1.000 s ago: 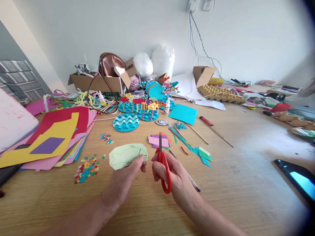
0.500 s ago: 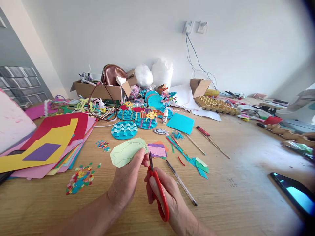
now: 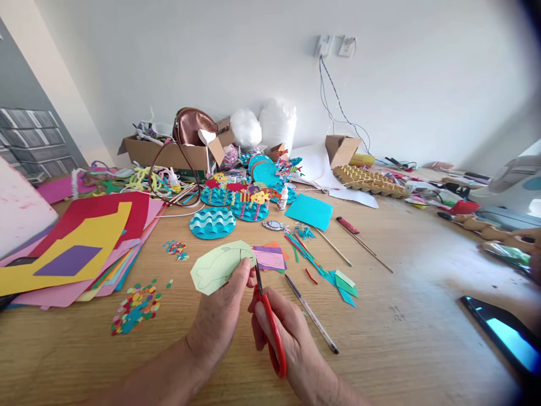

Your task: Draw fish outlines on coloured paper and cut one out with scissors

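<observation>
A pale green piece of paper bears a fish drawn in dark line. My left hand pinches its lower right part between thumb and fingers, holding it above the table. Red-handled scissors are in my right hand, fingers wrapped round the handles. The blades point up and away, touching or very near the paper's right edge. Behind the blade tips lie stacked purple, orange and pink paper pieces. Just right of my right hand rests a pen.
Coloured paper sheets are piled at left, beside paper dots. Blue wavy discs, a glue bottle and a blue sheet lie ahead. Paper strips and sticks are right of centre; a phone lies far right.
The green paper has turned slightly in my left hand, its left end dipping lower. The scissors' handles have shifted a little, with the blades still at the paper's right edge.
</observation>
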`<state>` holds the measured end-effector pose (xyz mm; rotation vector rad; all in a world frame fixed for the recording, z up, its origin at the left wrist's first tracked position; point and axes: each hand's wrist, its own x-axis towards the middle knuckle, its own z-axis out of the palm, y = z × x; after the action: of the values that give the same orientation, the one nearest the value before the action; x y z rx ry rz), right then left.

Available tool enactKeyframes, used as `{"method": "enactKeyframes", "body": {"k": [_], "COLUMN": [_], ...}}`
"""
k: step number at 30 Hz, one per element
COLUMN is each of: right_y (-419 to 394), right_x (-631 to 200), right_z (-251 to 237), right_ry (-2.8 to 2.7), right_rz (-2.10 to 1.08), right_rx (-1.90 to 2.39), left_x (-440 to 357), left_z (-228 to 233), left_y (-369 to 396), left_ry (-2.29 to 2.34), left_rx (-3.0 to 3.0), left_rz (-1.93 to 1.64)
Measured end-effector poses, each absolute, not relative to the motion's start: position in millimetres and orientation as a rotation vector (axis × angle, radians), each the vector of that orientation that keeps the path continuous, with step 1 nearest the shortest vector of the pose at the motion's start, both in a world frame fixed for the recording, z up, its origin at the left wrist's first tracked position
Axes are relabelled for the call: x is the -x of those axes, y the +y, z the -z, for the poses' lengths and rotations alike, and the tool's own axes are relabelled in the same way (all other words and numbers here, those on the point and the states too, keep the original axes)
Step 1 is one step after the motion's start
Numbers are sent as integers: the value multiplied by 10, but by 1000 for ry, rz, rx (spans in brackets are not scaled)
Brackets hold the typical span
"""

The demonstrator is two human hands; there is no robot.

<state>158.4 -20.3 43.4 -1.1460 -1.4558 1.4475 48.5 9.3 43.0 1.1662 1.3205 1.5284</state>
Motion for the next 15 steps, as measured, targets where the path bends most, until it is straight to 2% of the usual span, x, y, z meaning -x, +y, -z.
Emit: {"method": "enactKeyframes", "body": {"k": [15], "right_y": [-231], "right_x": [-1586], "right_z": [-395], "right_ry": [-1488], "right_rz": [-1419], "right_rx": [1142], "left_x": [-479], "left_z": [-394], "left_y": [83], "left_ry": [1357], "left_rx": [-1064], "left_rz": [-1527]}}
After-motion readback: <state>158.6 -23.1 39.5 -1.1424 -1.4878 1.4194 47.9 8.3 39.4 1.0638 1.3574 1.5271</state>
